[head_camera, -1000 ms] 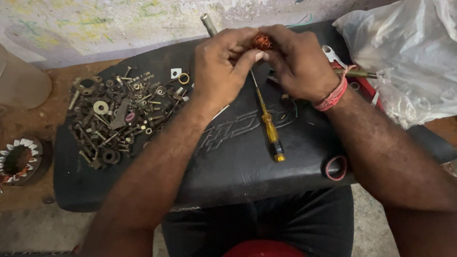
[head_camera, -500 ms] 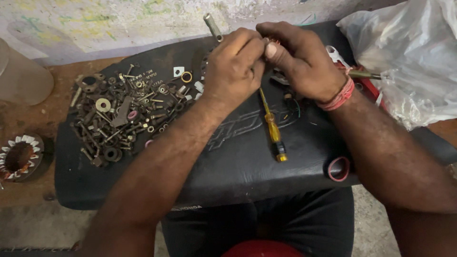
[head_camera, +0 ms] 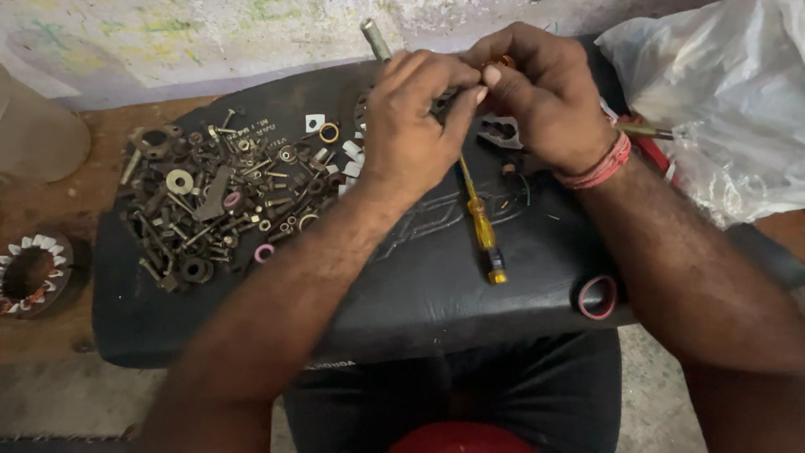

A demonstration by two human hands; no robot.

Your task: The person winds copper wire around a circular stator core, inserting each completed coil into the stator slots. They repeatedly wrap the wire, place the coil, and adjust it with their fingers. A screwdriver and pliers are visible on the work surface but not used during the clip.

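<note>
Copper-wound and ring-shaped, a small stator [head_camera: 32, 274] lies at the far left on the brown floor, beside the black padded seat [head_camera: 419, 285] that serves as a worktop. On the seat's left part a heap of bolts, nuts and washers [head_camera: 218, 201] is spread out, with a few white bits and a brass ring near its right edge. Right of the heap, the left hand [head_camera: 415, 126] curls over a small part, fingers pressed together around it; a grey metal rod [head_camera: 375, 38] sticks out beyond the knuckles toward the far wall. Touching it fingertip to fingertip, the right hand [head_camera: 545, 96], with a red wristband, pinches a small orange piece [head_camera: 503, 60], mostly hidden. Below the hands a yellow-handled screwdriver [head_camera: 480, 220] lies on the seat, pointing away. Near the seat's right front edge sits a red tape roll [head_camera: 597, 297], and a clear plastic bag [head_camera: 721, 101] fills the far right.
</note>
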